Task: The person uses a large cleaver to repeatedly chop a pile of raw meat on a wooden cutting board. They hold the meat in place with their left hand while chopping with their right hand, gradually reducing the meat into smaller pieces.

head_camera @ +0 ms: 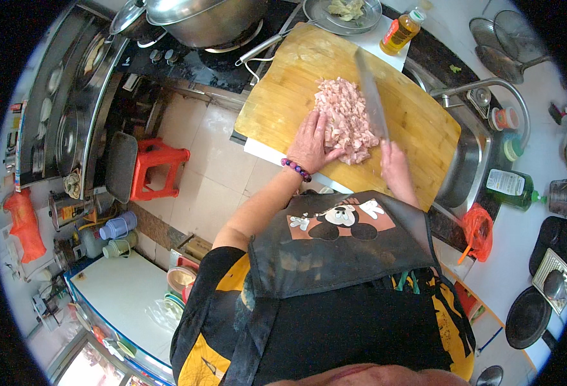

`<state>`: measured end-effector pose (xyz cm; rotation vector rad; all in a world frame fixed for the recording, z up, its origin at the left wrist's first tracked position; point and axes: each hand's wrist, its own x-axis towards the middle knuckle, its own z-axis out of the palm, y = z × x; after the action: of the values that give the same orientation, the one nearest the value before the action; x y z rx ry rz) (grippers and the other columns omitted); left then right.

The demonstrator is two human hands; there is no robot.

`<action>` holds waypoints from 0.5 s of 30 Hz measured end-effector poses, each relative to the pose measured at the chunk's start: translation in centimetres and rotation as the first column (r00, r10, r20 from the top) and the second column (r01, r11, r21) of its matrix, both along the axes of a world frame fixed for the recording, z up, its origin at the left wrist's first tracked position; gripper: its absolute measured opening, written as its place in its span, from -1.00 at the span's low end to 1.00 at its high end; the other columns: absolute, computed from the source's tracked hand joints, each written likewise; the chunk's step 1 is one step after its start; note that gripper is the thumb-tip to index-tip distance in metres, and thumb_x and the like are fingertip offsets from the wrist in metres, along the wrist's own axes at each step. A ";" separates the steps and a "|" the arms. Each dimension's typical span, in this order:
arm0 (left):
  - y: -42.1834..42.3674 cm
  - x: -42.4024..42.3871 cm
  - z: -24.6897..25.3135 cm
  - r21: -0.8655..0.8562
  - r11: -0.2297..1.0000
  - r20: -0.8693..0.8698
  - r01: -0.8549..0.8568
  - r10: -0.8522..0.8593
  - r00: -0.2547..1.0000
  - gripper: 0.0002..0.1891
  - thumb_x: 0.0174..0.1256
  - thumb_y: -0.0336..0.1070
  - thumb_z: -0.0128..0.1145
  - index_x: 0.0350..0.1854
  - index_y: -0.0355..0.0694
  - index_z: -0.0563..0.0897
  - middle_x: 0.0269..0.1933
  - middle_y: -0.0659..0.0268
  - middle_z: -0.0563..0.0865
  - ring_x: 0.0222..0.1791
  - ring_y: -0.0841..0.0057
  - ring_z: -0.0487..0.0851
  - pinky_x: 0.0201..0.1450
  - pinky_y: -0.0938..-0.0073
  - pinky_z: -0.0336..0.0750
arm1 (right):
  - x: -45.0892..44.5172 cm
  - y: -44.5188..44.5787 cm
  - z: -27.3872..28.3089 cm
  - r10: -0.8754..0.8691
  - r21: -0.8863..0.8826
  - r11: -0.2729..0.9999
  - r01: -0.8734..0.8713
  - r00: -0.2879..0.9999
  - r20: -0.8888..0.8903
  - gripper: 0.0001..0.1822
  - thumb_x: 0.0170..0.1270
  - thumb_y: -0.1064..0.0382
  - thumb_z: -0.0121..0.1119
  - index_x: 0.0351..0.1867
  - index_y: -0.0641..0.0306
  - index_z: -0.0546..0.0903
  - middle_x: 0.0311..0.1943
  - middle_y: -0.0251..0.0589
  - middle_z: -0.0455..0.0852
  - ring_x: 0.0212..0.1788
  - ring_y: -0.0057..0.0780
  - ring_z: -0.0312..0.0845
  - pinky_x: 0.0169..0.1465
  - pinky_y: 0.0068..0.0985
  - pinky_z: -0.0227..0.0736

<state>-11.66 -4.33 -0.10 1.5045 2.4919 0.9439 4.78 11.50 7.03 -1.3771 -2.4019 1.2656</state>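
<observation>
A heap of pale pink chopped meat (346, 113) lies on a large wooden cutting board (278, 96). My left hand (310, 142), with a beaded bracelet at the wrist, rests flat along the heap's left edge, touching the meat. In my right hand (395, 164) is the handle of a cleaver (371, 91). Its broad blade stands on edge at the right side of the heap, pointing away from me, and is slightly blurred. Most of the handle is hidden by my fingers.
Beyond the board sit a strainer (368, 26) with a leafy scrap and an oil bottle (401, 31). A steel sink (466, 169) with a curved faucet (510, 87) lies right. Left are a large pot (206, 24) on the stove (191, 67) and a red stool (160, 169).
</observation>
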 end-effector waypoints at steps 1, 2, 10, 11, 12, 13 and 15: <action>0.0 0.1 0.1 0.002 1.000 0.001 0.003 -0.003 1.000 0.01 0.06 0.21 0.35 0.40 -0.43 0.21 0.38 -0.19 0.26 0.38 -0.07 0.28 0.42 0.10 0.23 | 0.2 0.3 -0.1 -0.034 -0.141 0.989 0.039 0.999 0.037 -0.54 0.52 -0.06 -0.14 -0.36 0.31 0.48 -0.67 -0.17 0.48 -0.66 -0.32 0.43 -0.49 -0.31 0.35; 0.3 -0.1 0.1 0.006 1.000 -0.005 0.009 -0.009 1.000 0.01 0.06 0.22 0.34 0.40 -0.43 0.21 0.38 -0.19 0.26 0.38 -0.07 0.28 0.42 0.10 0.23 | -0.1 0.5 0.6 -0.065 -0.275 0.958 0.083 0.995 0.075 -0.55 0.52 -0.06 -0.14 -0.37 0.29 0.47 -0.68 -0.22 0.46 -0.69 -0.40 0.40 -0.51 -0.35 0.34; 0.2 -0.2 0.2 -0.032 0.999 0.001 0.002 -0.002 1.000 0.02 0.06 0.23 0.33 0.39 -0.45 0.21 0.39 -0.17 0.27 0.37 -0.06 0.30 0.40 0.10 0.25 | -0.7 -0.3 0.1 0.140 0.121 0.983 -0.136 0.990 -0.026 -0.55 0.55 -0.05 -0.18 -0.24 0.33 0.51 -0.64 -0.34 0.46 -0.73 -0.60 0.37 -0.63 -0.55 0.30; 0.2 -0.1 0.2 -0.031 0.999 -0.004 0.006 -0.006 1.000 0.02 0.06 0.22 0.33 0.39 -0.45 0.21 0.38 -0.18 0.27 0.37 -0.06 0.30 0.40 0.10 0.25 | -0.5 0.0 0.0 0.105 0.003 0.994 -0.105 0.994 -0.017 -0.55 0.55 -0.05 -0.18 -0.24 0.33 0.51 -0.64 -0.34 0.46 -0.73 -0.60 0.37 -0.64 -0.55 0.30; 0.1 0.0 0.1 -0.030 0.999 -0.008 0.009 -0.010 1.000 0.02 0.05 0.22 0.34 0.39 -0.45 0.21 0.38 -0.18 0.27 0.37 -0.07 0.30 0.40 0.10 0.25 | -0.4 0.4 0.1 0.072 -0.114 0.991 -0.072 0.997 -0.004 -0.55 0.55 -0.05 -0.19 -0.24 0.34 0.51 -0.65 -0.34 0.46 -0.73 -0.60 0.37 -0.64 -0.55 0.30; 0.1 0.0 0.1 -0.030 0.999 -0.013 0.012 -0.012 1.000 0.02 0.05 0.22 0.34 0.39 -0.45 0.21 0.38 -0.18 0.28 0.37 -0.07 0.30 0.40 0.10 0.25 | -0.2 1.0 0.4 0.041 -0.229 0.973 -0.037 0.999 0.012 -0.55 0.55 -0.04 -0.19 -0.24 0.34 0.51 -0.65 -0.34 0.46 -0.73 -0.60 0.37 -0.64 -0.55 0.29; -0.3 0.0 -0.4 -0.004 1.000 -0.025 -0.004 0.004 1.000 0.02 0.03 0.22 0.35 0.39 -0.45 0.22 0.37 -0.18 0.30 0.36 -0.07 0.31 0.40 0.10 0.26 | -0.6 0.8 2.1 0.090 -0.155 0.984 -0.092 0.996 -0.022 -0.55 0.54 -0.04 -0.18 -0.26 0.34 0.51 -0.65 -0.29 0.47 -0.71 -0.51 0.41 -0.59 -0.49 0.32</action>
<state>-11.65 -4.60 -0.48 1.5204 2.5133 0.9259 4.17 12.29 9.11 -1.3028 -2.4275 1.5104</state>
